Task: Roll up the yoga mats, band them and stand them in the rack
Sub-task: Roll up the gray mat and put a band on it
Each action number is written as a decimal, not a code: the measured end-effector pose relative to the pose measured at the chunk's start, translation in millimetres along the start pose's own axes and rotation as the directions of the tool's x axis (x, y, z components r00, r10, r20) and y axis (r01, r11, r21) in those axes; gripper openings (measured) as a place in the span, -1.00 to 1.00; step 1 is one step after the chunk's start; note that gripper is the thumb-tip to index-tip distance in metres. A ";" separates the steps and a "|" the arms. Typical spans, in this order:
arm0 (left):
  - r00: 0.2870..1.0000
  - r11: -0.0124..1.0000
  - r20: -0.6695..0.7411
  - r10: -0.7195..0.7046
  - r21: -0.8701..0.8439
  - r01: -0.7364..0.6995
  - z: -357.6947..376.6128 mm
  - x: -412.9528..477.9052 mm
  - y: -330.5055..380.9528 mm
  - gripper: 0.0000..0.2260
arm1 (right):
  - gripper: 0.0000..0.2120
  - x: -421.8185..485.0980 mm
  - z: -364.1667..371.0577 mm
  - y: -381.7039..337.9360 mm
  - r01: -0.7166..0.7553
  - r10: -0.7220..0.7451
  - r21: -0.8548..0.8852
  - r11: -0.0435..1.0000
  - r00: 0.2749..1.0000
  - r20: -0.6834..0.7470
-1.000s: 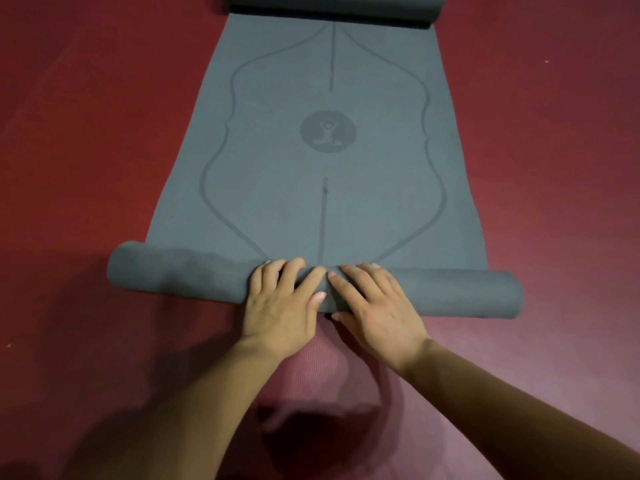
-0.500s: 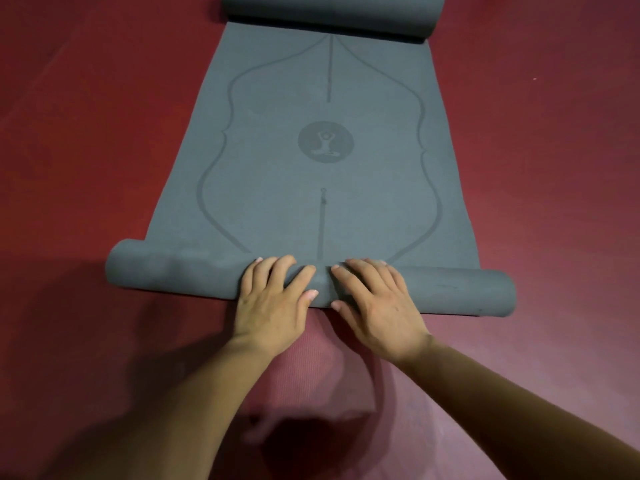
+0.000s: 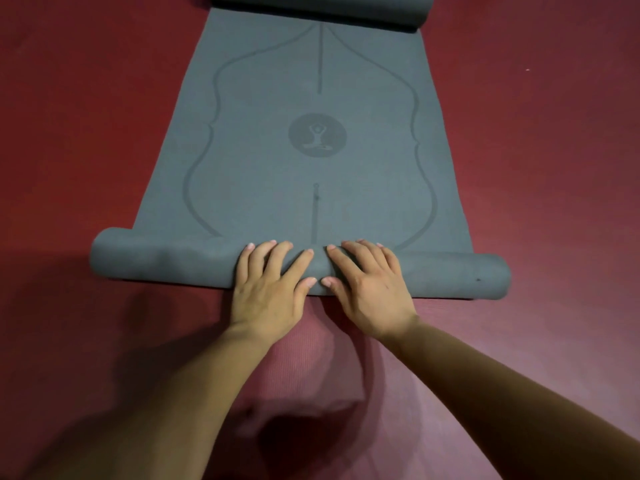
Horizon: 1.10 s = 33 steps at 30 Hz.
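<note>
A dark grey yoga mat (image 3: 311, 81) with a printed outline and a round logo lies flat on the floor, running away from me. Its near end is wound into a roll (image 3: 156, 261) that stretches left to right. My left hand (image 3: 266, 292) and my right hand (image 3: 367, 289) sit side by side on the middle of that roll, fingers draped over its top and thumbs against its near side. The mat's far end (image 3: 311, 5) is curled up at the top edge of the view.
A dark red floor (image 3: 536, 168) surrounds the mat on both sides. A ribbed maroon surface (image 3: 311, 358) lies under my forearms, just behind the roll. No rack or band is in view.
The near roll has moved a little forward under both hands, towards the round logo, covering more of the printed centre line.
</note>
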<state>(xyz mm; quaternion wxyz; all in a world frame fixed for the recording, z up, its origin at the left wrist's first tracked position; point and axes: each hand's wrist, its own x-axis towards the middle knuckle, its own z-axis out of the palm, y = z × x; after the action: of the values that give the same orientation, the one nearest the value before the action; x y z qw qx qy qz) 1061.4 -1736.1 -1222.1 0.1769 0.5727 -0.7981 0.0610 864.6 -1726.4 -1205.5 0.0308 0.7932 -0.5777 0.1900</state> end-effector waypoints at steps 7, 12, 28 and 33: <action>1.000 1.000 -0.011 0.003 0.026 -0.003 2.8 11.1 -1.5 -0.60 | -0.53 -13.0 8.9 -0.9 -0.006 0.006 0.019 1.000 0.999 -0.032; 0.999 0.999 -0.027 0.038 0.021 -0.037 2.5 -4.3 -6.4 -0.53 | -0.57 1.5 10.4 2.1 -0.024 0.026 0.035 0.999 0.998 -0.052; 0.997 0.997 -0.039 0.074 0.037 -0.072 8.9 46.8 -18.7 -0.56 | -0.52 31.6 14.1 13.0 -0.178 0.174 0.126 0.976 0.984 0.040; 0.998 0.998 -0.041 0.049 0.039 -0.047 16.3 41.5 -18.7 -0.60 | -0.49 43.4 14.5 17.5 -0.175 0.169 0.109 0.979 0.984 0.061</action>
<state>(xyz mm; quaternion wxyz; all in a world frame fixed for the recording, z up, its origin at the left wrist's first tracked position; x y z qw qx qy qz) 1063.7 -1784.3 -1224.6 0.1812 0.5553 -0.8064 0.0925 863.6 -1775.3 -1207.3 -0.0462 0.7455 -0.6328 0.2041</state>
